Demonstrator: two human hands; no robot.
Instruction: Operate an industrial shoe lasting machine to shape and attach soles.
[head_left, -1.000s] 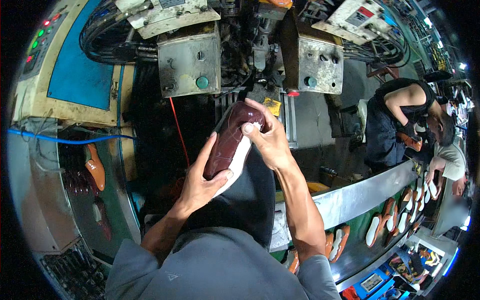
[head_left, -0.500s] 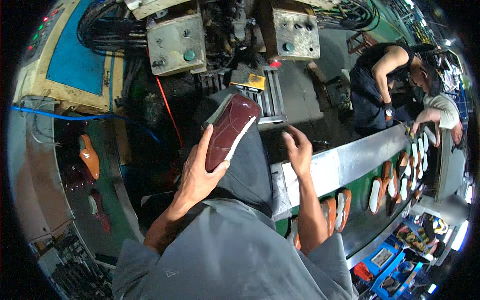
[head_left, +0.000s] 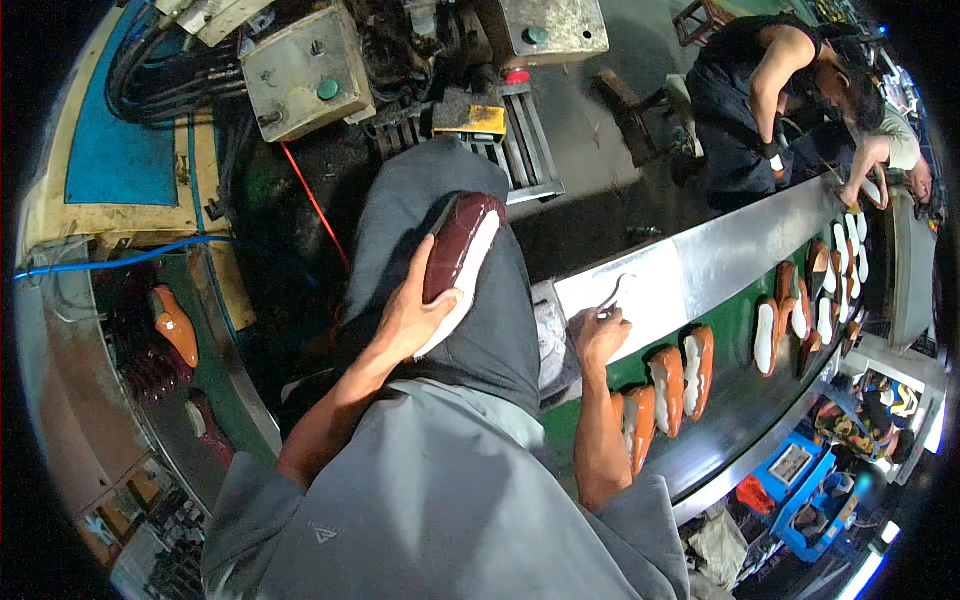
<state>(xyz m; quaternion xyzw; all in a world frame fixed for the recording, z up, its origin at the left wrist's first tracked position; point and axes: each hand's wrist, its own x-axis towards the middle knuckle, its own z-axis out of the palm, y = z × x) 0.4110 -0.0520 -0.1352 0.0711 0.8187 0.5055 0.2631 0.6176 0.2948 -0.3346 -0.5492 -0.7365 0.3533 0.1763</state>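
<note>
Left hand point(head_left: 406, 318): our fingers hold the maroon shoe point(head_left: 462, 250).
Right hand point(head_left: 600, 338): our fingers curl at a thin tool point(head_left: 617, 294); we cannot tell whether gripping.

The dark red shoe point(head_left: 464, 245) is being partly covered by the left hand point(head_left: 412, 315), a thin tool point(head_left: 613, 296) by the right hand point(head_left: 602, 337). One box point(head_left: 565, 30) is being cropped by the upper edge.

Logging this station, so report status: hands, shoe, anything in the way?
Left hand gripping dark red shoe, white side showing. Right hand at metal ledge, apparently pinching small hooked tool. Nothing seen blocking shoe.
</note>
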